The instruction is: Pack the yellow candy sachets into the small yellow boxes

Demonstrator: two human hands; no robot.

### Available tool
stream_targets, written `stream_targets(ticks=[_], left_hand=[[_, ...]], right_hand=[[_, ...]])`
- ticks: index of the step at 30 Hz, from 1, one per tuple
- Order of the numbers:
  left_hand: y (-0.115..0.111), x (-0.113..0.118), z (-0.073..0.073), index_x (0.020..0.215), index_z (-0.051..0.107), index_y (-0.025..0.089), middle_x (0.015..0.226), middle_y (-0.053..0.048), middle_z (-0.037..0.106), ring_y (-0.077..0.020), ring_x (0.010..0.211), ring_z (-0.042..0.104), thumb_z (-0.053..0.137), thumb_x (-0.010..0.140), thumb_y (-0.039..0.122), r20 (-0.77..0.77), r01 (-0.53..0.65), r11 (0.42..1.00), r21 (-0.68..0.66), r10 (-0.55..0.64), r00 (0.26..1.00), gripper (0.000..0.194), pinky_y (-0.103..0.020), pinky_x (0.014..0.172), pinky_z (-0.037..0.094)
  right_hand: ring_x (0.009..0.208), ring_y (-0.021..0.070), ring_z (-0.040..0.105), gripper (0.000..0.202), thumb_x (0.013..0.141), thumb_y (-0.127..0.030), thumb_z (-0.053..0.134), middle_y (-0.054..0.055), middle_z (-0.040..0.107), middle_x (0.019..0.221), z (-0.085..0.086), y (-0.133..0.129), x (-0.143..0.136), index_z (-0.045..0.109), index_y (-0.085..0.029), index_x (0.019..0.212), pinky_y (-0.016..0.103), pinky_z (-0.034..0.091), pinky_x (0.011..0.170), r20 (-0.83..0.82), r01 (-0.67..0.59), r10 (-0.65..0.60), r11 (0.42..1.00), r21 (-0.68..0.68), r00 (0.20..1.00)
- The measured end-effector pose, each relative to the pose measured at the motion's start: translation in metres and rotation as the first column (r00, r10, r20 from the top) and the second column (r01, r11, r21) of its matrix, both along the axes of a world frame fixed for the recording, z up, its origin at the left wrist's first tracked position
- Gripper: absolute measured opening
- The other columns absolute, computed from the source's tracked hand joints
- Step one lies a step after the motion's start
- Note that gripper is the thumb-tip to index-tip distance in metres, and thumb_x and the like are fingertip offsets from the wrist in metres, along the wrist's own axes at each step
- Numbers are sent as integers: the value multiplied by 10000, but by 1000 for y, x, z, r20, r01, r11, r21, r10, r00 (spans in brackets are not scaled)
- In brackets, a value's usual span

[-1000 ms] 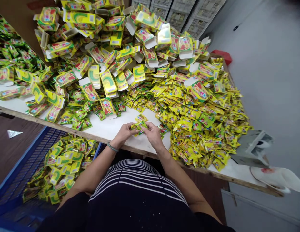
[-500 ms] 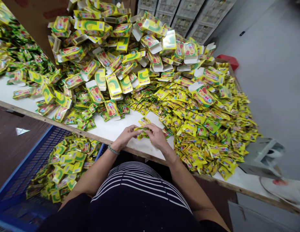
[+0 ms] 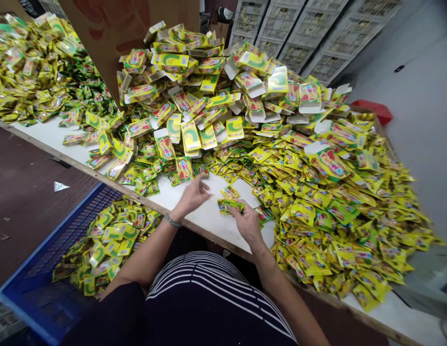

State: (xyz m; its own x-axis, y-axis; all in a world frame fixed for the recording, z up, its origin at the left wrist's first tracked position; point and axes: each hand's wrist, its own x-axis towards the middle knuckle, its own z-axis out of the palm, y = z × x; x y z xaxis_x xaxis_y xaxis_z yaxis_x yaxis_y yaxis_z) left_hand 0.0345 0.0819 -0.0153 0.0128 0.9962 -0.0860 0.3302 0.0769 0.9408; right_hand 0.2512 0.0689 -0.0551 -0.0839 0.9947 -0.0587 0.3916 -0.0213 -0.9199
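Note:
My right hand [image 3: 248, 222] pinches a small yellow-green box [image 3: 230, 206] above the white table [image 3: 209, 216]. To its left, my left hand [image 3: 195, 194] is raised over the table with fingers apart and nothing in them, near the green packets [image 3: 147, 168]. One yellow packet [image 3: 229, 192] lies just beyond the held box. Behind the hands rises a heap of open yellow-green boxes [image 3: 191, 137]. A big pile of yellow packets [image 3: 317, 216] spreads to the right of my right hand, with a few green ones among them.
A blue crate [image 3: 39, 269] with many closed boxes [image 3: 111, 240] stands below the table edge at left. A cardboard sheet [image 3: 101, 43] separates another packet pile [image 3: 36, 81] at far left. White crates [image 3: 277, 29] are stacked behind; a red tray [image 3: 373, 111] sits back right.
My left hand has let go of the small box and moved away to the left. The right hand keeps the box. The view has shifted, so the scene sits farther right and lower.

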Motion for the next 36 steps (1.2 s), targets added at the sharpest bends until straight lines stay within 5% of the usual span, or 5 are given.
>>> stream_targets(ticks=[9, 17, 22, 31, 36], left_hand=[[44, -74, 19, 967, 705, 194, 1515, -139, 439, -370, 1489, 230, 501, 783, 12, -827, 271, 933, 236, 46, 560, 329, -616, 1194, 56], [21, -38, -3, 868, 681, 195, 745, -73, 637, -245, 821, 605, 690, 783, 200, -571, 157, 984, 85, -81, 817, 86, -322, 810, 405], [1, 15, -9, 954, 718, 181, 738, -10, 645, -162, 675, 545, 719, 784, 470, -196, 203, 976, 82, -184, 963, 335, -249, 647, 340], [-15, 47, -27, 981, 755, 182, 800, -29, 712, -167, 704, 574, 717, 785, 453, -129, 156, 986, 65, -147, 981, 337, -248, 661, 357], [-15, 55, -31, 1025, 741, 188, 881, -20, 723, -179, 788, 598, 750, 745, 468, -46, 157, 986, 53, -155, 987, 396, -245, 703, 386]], right_hand=[[570, 212, 570, 389, 826, -581, 583, 43, 691, 669, -14, -11, 10, 666, -216, 932, 330, 451, 565, 165, -45, 28, 994, 96, 986], [739, 237, 636, 417, 775, -545, 659, 64, 716, 818, -19, -6, 16, 668, -190, 994, 378, 518, 701, 101, 25, -31, 998, 61, 994], [833, 220, 654, 461, 821, -523, 644, 76, 713, 967, 0, 13, 19, 619, -178, 1126, 368, 541, 768, -182, 185, -163, 977, 107, 970], [829, 216, 615, 294, 771, -446, 679, 66, 682, 919, 15, 14, 29, 711, -197, 925, 335, 499, 740, 160, -137, 105, 969, 206, 981], [605, 146, 517, 383, 727, -499, 728, 11, 654, 752, 8, 16, 25, 692, -170, 921, 294, 454, 613, 49, 155, -163, 979, 134, 985]])
